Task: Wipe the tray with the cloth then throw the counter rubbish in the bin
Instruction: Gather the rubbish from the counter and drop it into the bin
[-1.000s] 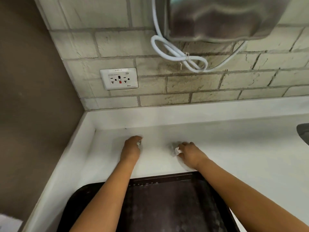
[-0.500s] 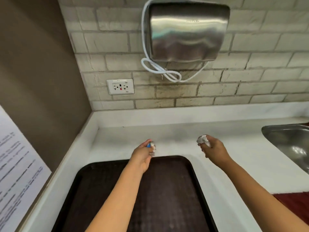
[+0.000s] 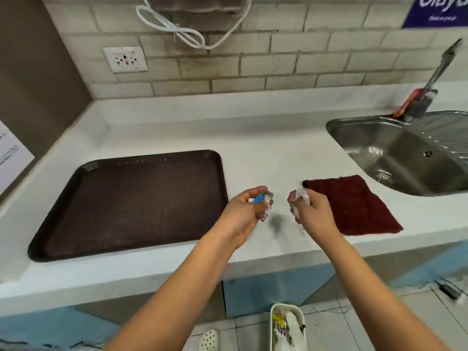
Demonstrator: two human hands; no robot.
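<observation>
Both hands are raised over the front of the white desk (image 3: 266, 153), close together but apart. The left hand (image 3: 244, 211) is clenched round a small crumpled wrapper (image 3: 260, 200) with a blue patch on it, pinched between thumb and curled fingers. The right hand (image 3: 312, 214) grips a wad of white paper (image 3: 298, 198), which sticks out above and below its fingers.

The dark brown tray (image 3: 131, 201) lies flat on the desk just to the left of the left hand, with nothing on it. The dark red cloth (image 3: 354, 203) lies spread flat on the desk just to the right of the right hand, partly hidden behind that hand, its far corner near the rim of the steel sink (image 3: 405, 153). The sink sits further right, with a tap (image 3: 430, 79) behind it.

Below the hands, on the tiled floor in front of the desk, stands a small white bin (image 3: 287, 328), open at the top and holding paper and wrappers. A white perforated shoe (image 3: 209, 339) shows to the left of the bin.

On the brick wall beyond the hands are a white socket (image 3: 125, 59) and a looped white cable (image 3: 187, 31)
</observation>
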